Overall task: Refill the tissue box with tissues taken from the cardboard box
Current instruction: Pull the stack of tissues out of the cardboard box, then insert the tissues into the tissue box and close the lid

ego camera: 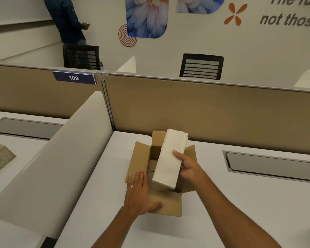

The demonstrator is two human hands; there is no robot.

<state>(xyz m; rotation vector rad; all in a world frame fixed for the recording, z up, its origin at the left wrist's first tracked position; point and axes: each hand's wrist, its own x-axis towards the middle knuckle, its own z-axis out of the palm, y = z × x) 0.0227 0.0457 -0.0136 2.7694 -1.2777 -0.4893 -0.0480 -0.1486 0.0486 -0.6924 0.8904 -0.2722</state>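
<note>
A brown cardboard box (140, 159) stands open on the white desk, its flaps folded outward. My right hand (188, 167) grips a thick white stack of tissues (168, 163) by its right side and holds it tilted above the box opening. My left hand (139, 192) lies flat on the box's left and near flaps, fingers spread, pressing them down. The inside of the box is mostly hidden behind the stack. No tissue box can be identified with certainty in this view.
A curved white divider (61, 158) rises to the left of the desk (240, 212), and a tan partition (204, 111) closes the back. A grey cable hatch (270, 165) sits in the desk at right. Beyond the partition are two black chairs and a standing person (68, 20).
</note>
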